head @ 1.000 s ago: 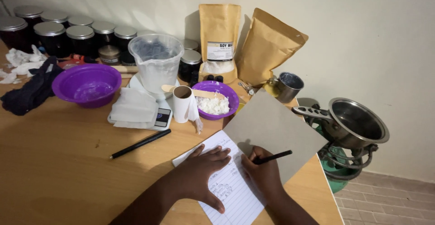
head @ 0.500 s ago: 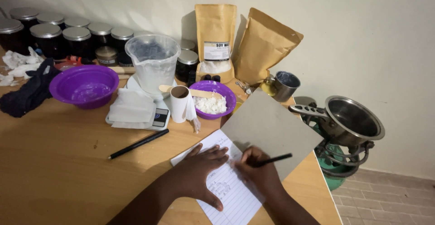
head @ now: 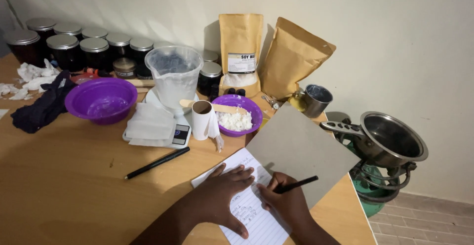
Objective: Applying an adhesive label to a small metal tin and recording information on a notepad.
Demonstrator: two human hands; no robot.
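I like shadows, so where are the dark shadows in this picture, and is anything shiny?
Head view: the two brown pouches cast dark shadows on the wall; the lower left of the table is dim; the steel pan gleams; the right hand with its pen looks sharp, not blurred.

A lined white notepad [head: 252, 210] (cover folded back) lies near the tabletop's front right edge; a black pen [head: 296, 184] slants over it.

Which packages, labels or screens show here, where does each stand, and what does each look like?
Labelled pouch: upright against the wall, tan paper, white label, clear window below.
Plain pouch: right of it, leaning, tan, no label visible.
Scale screen: small dark panel on the white scale, beside the paper roll.
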